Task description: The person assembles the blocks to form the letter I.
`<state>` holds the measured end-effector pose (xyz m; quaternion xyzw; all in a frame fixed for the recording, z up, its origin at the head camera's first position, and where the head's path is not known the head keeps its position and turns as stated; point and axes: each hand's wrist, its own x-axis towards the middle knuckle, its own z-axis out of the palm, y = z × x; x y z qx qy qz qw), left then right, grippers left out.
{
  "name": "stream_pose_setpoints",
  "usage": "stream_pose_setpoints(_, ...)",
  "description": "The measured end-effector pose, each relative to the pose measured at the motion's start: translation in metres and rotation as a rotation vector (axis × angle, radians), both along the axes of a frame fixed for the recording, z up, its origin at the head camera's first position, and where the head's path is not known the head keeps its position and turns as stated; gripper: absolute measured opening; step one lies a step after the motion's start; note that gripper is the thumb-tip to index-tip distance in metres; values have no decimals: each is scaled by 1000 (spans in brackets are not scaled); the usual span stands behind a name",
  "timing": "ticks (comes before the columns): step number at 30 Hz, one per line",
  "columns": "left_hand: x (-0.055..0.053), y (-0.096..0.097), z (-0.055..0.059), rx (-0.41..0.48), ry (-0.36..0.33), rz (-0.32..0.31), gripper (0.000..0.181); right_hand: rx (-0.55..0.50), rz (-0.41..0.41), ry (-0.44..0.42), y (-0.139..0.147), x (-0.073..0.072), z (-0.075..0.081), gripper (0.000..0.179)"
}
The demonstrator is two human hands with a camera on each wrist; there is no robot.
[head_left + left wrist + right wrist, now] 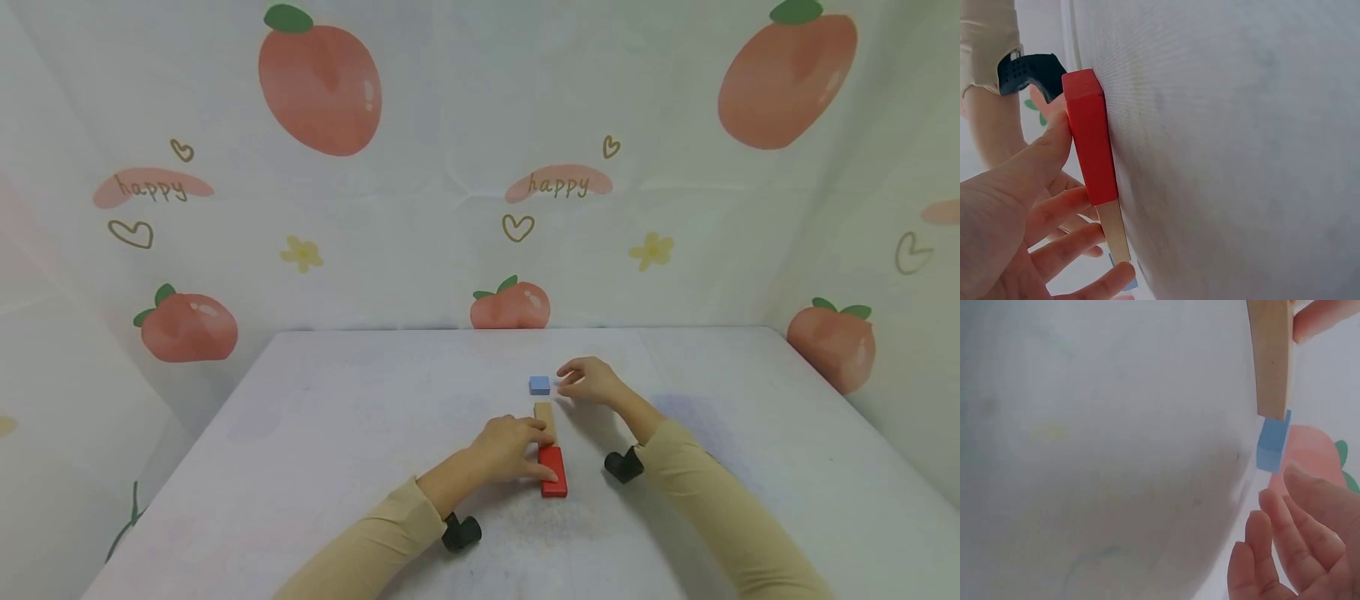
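A red block (553, 483) and a plain wooden block (543, 410) lie end to end in a line on the table. My left hand (504, 450) rests along them: its thumb touches the red block, and other fingers lie on the wooden block, fairly straight in the left wrist view. Just beyond the wooden block sits a small blue block (539, 385), with a narrow gap between them in the head view. To its right, my right hand (596, 382) hovers with loosely bent fingers, apart from the blue block and holding nothing.
The white table (337, 417) runs back to a hanging cloth (435, 100) printed with peaches, hearts and flowers. Black wrist-worn devices (461, 533) sit under both sleeved forearms, close to the tabletop.
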<state>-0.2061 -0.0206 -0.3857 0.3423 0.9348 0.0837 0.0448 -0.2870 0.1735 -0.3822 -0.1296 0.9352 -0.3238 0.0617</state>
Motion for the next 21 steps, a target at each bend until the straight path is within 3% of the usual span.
stream_pose_setpoints(9,1,0,0,-11,24,-10,47,-33,-2,-14,13,5,4,34)
stream_pose_setpoints(17,-4,-2,3,16,-56,23,50,-58,7,5,21,10,9,33)
stream_pose_setpoints(21,-9,-9,7,53,-71,56,56,-63,32,56,24,15,15,34)
